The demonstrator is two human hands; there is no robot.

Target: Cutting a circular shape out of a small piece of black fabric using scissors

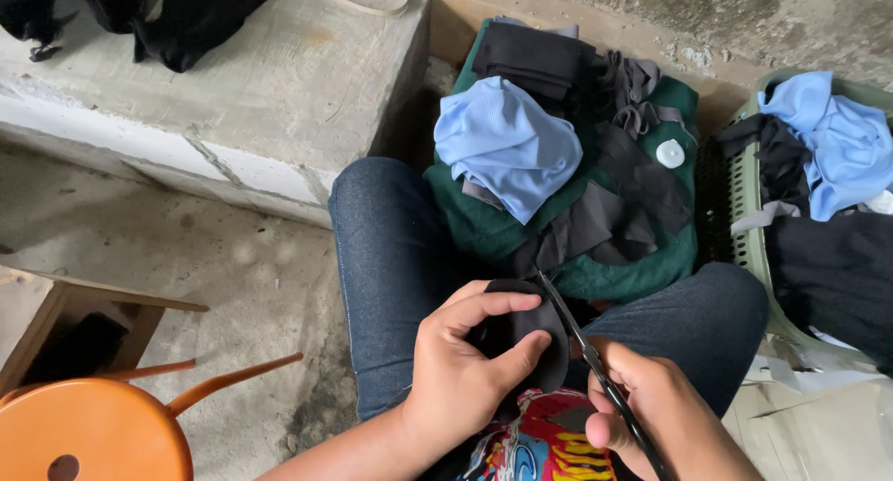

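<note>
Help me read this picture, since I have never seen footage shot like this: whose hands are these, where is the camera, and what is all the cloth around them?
The camera sits on a person's head and looks down, so you see their own lap and knees in blue jeans. No machine is involved, only two bare hands. The left hand pinches a small piece of black fabric between thumb and fingers. The right hand holds a pair of scissors whose blades point up along the edge of that fabric.

Beyond the knees lies a heap of cloth on the floor: a green cloth underneath, a light blue garment and dark strips on top, plus a small white cap. To the right stands a pale green basket with more clothes. At lower left is an orange stool, and behind it a concrete step.
</note>
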